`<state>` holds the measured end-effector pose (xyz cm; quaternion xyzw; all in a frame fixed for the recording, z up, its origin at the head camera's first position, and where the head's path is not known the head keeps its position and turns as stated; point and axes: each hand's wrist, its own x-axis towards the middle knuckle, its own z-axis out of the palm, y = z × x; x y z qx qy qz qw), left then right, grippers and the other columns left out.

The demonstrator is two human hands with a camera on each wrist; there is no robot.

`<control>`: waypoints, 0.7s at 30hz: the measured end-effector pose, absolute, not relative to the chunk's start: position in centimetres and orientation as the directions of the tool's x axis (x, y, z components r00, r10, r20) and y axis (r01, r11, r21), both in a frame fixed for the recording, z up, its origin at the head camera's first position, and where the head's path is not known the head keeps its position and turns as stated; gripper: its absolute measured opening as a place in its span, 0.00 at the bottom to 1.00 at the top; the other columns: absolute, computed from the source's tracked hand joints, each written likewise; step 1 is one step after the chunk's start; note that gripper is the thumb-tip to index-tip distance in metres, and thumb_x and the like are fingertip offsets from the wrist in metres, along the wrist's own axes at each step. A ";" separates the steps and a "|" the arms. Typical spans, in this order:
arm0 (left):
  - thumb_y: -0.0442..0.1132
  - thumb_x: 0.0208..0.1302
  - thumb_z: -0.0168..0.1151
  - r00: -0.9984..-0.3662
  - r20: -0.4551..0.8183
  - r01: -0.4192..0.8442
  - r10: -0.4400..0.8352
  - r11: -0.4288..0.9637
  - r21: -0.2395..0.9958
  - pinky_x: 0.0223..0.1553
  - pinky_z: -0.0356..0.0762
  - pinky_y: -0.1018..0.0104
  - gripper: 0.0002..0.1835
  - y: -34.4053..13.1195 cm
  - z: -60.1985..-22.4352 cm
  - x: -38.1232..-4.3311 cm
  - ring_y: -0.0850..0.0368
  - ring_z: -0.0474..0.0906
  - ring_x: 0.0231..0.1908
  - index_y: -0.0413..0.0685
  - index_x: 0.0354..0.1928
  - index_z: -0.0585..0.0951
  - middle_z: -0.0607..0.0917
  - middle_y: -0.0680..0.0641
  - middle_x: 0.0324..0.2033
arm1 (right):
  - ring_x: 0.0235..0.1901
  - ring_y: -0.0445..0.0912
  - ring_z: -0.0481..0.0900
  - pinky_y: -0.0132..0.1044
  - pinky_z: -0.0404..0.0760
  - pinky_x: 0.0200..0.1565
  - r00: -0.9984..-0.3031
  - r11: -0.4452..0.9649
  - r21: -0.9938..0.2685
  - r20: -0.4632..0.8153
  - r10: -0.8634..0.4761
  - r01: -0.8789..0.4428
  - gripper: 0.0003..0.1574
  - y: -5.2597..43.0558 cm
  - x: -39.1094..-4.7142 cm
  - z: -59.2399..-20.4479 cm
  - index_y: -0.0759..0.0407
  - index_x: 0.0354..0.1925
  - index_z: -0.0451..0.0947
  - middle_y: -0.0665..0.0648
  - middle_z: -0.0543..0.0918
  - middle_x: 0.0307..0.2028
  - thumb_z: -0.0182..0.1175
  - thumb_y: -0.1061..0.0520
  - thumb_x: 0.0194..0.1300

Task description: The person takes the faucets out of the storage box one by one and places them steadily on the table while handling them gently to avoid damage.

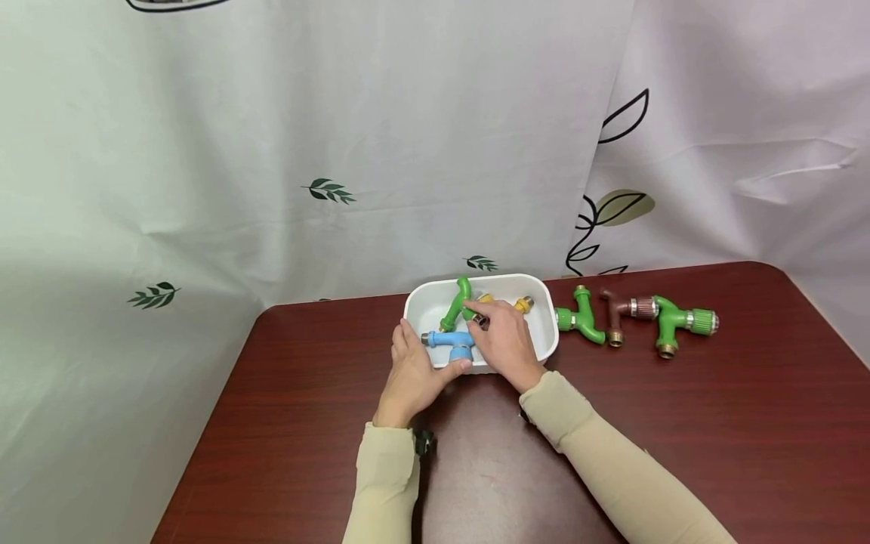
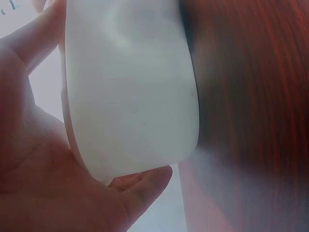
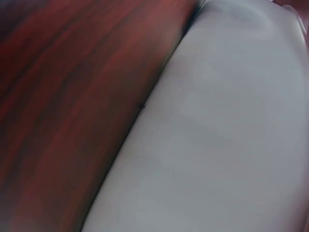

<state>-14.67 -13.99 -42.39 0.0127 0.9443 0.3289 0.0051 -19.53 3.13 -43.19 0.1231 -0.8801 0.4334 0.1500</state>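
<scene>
A white plastic tub (image 1: 423,308) stands near the back of the table with several taps in it. My left hand (image 1: 411,375) grips its near left corner, thumb along the near rim and fingers round the end; the left wrist view shows the tub's wall (image 2: 133,96) between them. Reaching over the near rim, my right hand (image 1: 506,340) pinches a green tap (image 1: 457,304) by its handle side, which the fingers partly cover. A blue tap (image 1: 448,339) lies in front of it. Behind the right hand, a yellow tap (image 1: 524,304) is partly hidden. The right wrist view shows mostly tub wall (image 3: 212,125).
To the right of the tub, a green tap (image 1: 583,319) lies close to its wall. Beyond it are a brown tap (image 1: 620,311) and another green tap (image 1: 671,321). The dark red wooden table (image 1: 306,393) ends at the back against a pale printed curtain (image 1: 408,151).
</scene>
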 end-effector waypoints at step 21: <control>0.63 0.55 0.72 -1.000 -0.011 0.015 0.029 0.781 0.624 0.66 0.64 0.43 0.70 -14.1 -42.4 -14.6 0.30 0.45 0.73 0.25 0.75 0.37 0.42 0.28 0.75 | 0.41 0.51 0.86 0.47 0.81 0.45 -0.924 0.513 -0.797 0.381 0.017 -0.320 0.21 3.3 -19.5 -43.2 0.57 0.54 0.86 0.64 0.85 0.53 0.67 0.60 0.61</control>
